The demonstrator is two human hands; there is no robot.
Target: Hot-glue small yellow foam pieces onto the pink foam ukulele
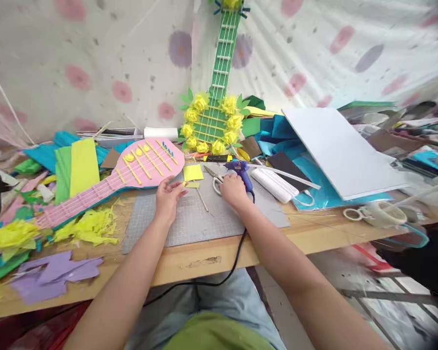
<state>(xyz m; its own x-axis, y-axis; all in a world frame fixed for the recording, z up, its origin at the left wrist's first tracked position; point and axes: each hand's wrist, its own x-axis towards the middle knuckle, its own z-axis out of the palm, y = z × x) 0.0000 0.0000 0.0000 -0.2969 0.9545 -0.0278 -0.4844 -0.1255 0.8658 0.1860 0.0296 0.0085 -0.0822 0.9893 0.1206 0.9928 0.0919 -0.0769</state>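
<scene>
My left hand (169,195) is at the left of the grey cutting mat, thumb and fingers closed on a small yellow paper piece (185,183). Beside its fingertips lie a yellow paper square (193,172) and a narrow yellow strip (193,185), with a thin stick (202,199) just below. My right hand (234,188) is closed over the handles of a pair of scissors (212,172), blades pointing away to the left; its fingertips are partly hidden. Right behind that hand lies a blue glue gun (245,174) with a long clear glue stick in it.
A pink paper guitar (146,163) lies left; a green one (211,116) with yellow flowers leans upright behind. The cutting mat (204,226) carries a white power strip (273,184). White board (343,150) lies right, yellow scraps (89,226) left. A black cord (237,260) hangs over the table edge.
</scene>
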